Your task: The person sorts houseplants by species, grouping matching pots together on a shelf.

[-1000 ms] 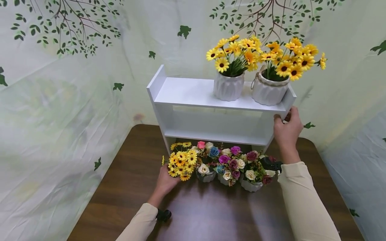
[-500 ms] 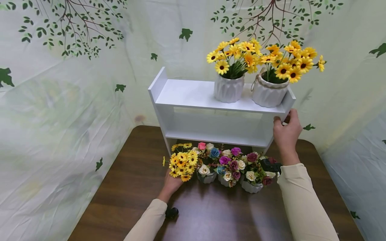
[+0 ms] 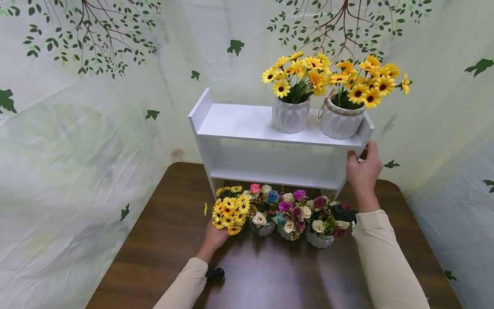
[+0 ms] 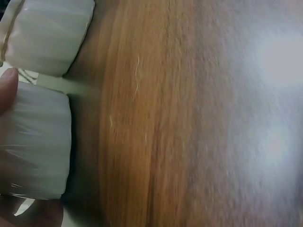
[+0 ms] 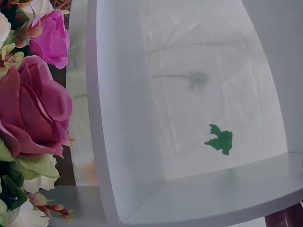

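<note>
My left hand [image 3: 215,238] holds a white ribbed pot [image 4: 35,142] of yellow daisies [image 3: 231,210] low at the front left of the shelf. In the left wrist view its thumb and a finger lie on opposite sides of the pot; the daisies hide the pot in the head view. My right hand [image 3: 364,171] grips the right side panel of the white shelf [image 3: 239,122], just below the top board. Two more pots of yellow daisies, a plain white pot [image 3: 290,116] and one tied with twine [image 3: 341,122], stand on the right of the top board.
Three pots of mixed roses, left [image 3: 262,228], middle [image 3: 287,233] and right [image 3: 319,240], stand in a row before the shelf's lower part. The brown wooden table [image 3: 262,274] extends toward me. Behind it hangs a leaf-printed cloth [image 3: 96,128].
My left wrist has shifted slightly right while the hand stays at the daisy pot. My right hand keeps its grip on the side panel, and the pots on top stay in place.
</note>
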